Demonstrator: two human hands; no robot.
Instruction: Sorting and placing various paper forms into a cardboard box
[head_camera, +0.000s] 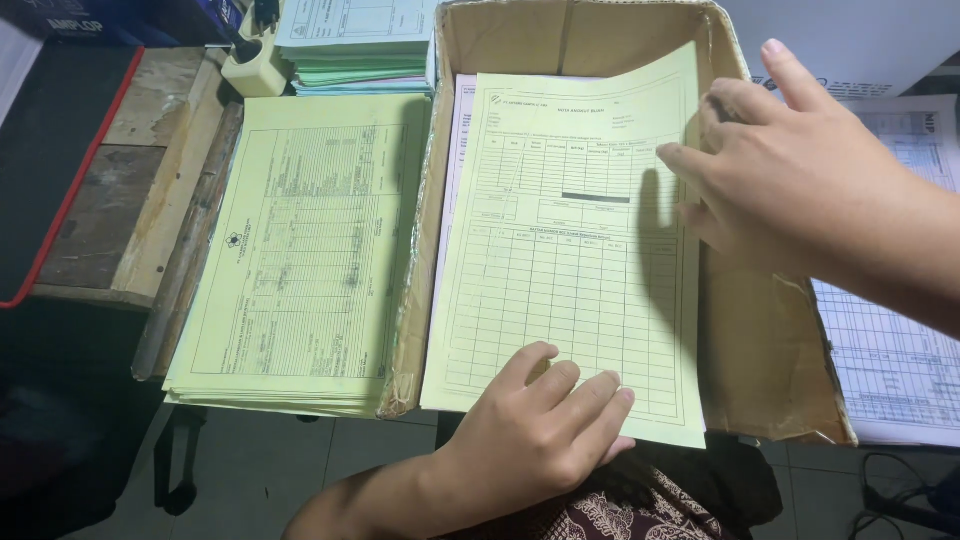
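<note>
A pale yellow printed form is held over an open cardboard box, which serves here as the landmark. The sheet lies slanted across the left part of the box, its lower edge reaching past the box's near rim and its upper right corner curling up. The left hand is laid at the near rim of the box, its fingers spread flat on the lower edge of the form and the thumb tucked below; whether the paper is pinched from beneath cannot be told. The right hand is placed over the right part of the box, and the sheet's right edge is nipped between its loosely bent fingers, the forefinger raised. A pink sheet is seen under the form, against the box's left wall. A stack of yellow forms lies just left of the box, on a worn wooden table. A pile of green and white papers is stacked beyond the box's far left corner. White printed sheets lie to the right of the box.
</note>
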